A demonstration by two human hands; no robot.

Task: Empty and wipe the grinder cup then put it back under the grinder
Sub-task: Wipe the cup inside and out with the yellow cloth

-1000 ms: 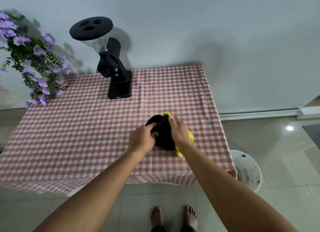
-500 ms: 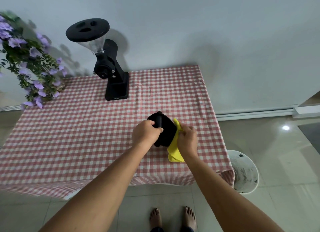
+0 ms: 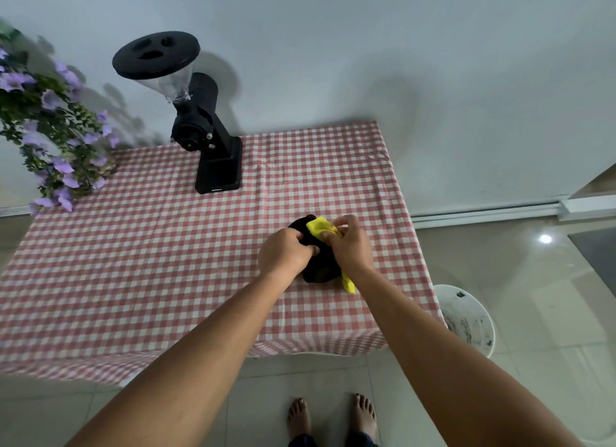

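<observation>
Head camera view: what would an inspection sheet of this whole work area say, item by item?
Surface: table under a red-and-white checked cloth, some creases.
Job's things: black grinder cup between both hands; yellow wiping rag on its top; black coffee grinder with a clear hopper at the back, no cup under it.
Clutter: purple flowering plant at the far left corner.
Grips: left hand holds the cup; right hand pinches the rag against it.
Cables: nothing seen.
Surroundings: pale wall, tiled floor, stained white bucket beside the table's right edge.
</observation>
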